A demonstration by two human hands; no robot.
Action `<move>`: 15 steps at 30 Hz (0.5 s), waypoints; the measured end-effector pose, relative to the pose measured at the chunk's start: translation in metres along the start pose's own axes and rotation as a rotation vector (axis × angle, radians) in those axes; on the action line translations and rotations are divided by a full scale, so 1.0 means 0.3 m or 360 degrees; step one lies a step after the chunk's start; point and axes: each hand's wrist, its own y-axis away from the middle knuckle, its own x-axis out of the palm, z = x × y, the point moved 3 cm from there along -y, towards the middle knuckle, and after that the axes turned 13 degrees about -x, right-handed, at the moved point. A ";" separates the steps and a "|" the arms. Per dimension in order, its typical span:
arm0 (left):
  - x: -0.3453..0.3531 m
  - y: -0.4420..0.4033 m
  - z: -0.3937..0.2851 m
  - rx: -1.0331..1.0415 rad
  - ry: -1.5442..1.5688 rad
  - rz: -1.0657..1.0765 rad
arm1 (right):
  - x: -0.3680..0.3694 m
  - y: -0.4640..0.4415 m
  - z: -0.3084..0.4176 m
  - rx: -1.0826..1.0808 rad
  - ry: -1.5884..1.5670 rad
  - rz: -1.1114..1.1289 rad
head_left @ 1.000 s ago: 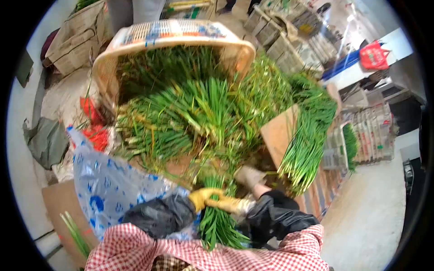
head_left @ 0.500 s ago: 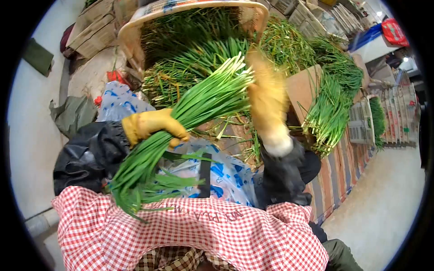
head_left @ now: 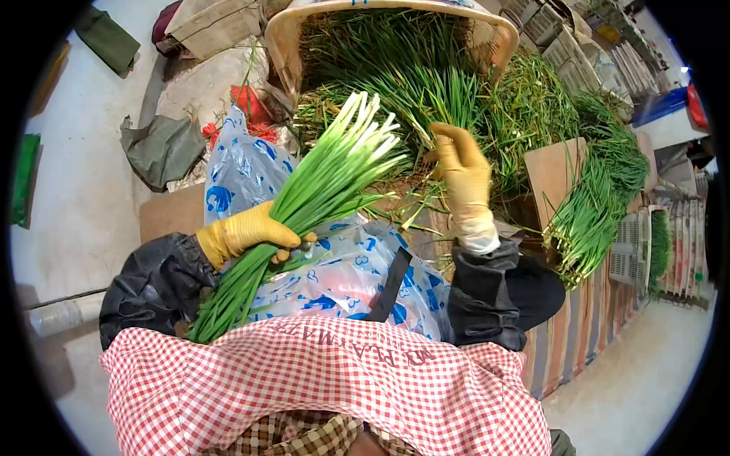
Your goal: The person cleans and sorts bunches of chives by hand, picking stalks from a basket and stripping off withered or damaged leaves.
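Note:
My left hand (head_left: 251, 234), in a yellow rubber glove, is closed around a bunch of chives (head_left: 327, 163). The bunch slants across my lap, its pale stem ends pointing up and away, its green leaf tips hanging low on the left. My right hand (head_left: 461, 171), gloved the same way, is raised to the right of the bunch, apart from it. Its fingers are bent but spread, and nothing shows between them. Just beyond it lie more loose chives (head_left: 449, 95) in front of a tipped plastic basket (head_left: 283, 57).
A clear plastic sheet with blue prints (head_left: 327, 285) covers my lap. Tidier chives (head_left: 585, 228) lie to the right beside a cardboard piece (head_left: 551, 175). Striped cloth (head_left: 570, 342) covers the surface there. Crates (head_left: 217, 30) stand at the back left.
The view has shifted, and the chive bunch now stands more upright in my left hand. My right hand, blurred near the stem ends before, is now steadier and apart from them.

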 end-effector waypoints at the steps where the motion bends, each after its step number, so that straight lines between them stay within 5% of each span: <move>1: 0.018 -0.013 0.016 -0.0005 0.0002 0.0003 | 0.045 0.010 0.020 0.0040 0.0066 0.0095; 5: 0.051 -0.087 0.084 0.0125 -0.0048 0.0038 | 0.194 0.066 -0.155 0.0195 0.0223 0.0481; 9: 0.075 -0.121 0.140 0.0400 0.0006 -0.0111 | 0.220 0.123 -0.174 0.0569 -0.0447 0.0510; 11: 0.044 -0.159 0.184 0.0520 0.0090 -0.0143 | 0.127 0.117 -0.150 0.0596 -0.1305 0.0120; 13: 0.043 -0.145 0.186 0.0440 0.0111 -0.0155 | -0.010 0.069 -0.225 0.0597 -0.1546 -0.0569; 15: 0.035 -0.148 0.198 0.0327 0.0101 -0.0157 | -0.104 0.062 -0.233 0.0466 -0.1479 -0.0742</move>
